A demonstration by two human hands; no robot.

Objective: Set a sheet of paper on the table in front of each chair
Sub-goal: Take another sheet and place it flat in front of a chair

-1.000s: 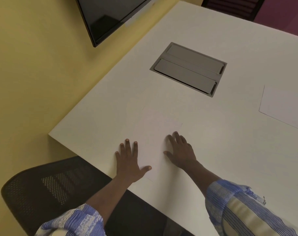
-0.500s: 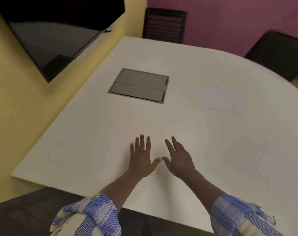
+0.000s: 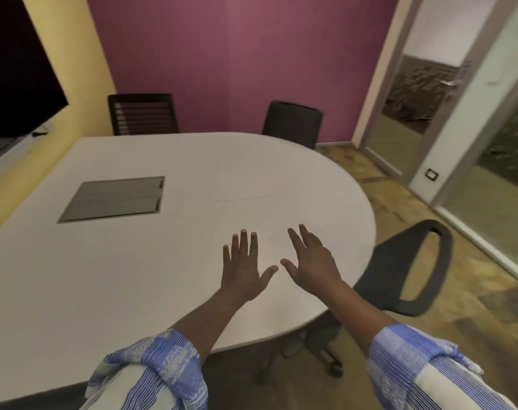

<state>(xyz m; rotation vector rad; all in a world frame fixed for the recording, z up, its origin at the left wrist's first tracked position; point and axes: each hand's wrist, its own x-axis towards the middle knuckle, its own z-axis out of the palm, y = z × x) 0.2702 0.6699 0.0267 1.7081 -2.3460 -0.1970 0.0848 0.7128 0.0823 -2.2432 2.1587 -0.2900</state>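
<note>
Now both striped blue-and-white sleeves [image 3: 160,359] reach out over the white oval table [image 3: 103,276]. The left hand [image 3: 243,270] and right hand [image 3: 311,261] are spread flat with straight fingers and hold nothing. A second ago they were pressing a sheet down at the table's corner; the view has since swung right and that sheet is no longer in view, so that place looks served. Past the hands, beside the grey metal cable hatch [image 3: 115,198], lies a faint white sheet of paper [image 3: 243,184]. The black loop-backed chair [image 3: 441,261] at right and the two black far chairs [image 3: 142,113] probably still need checking.
</note>
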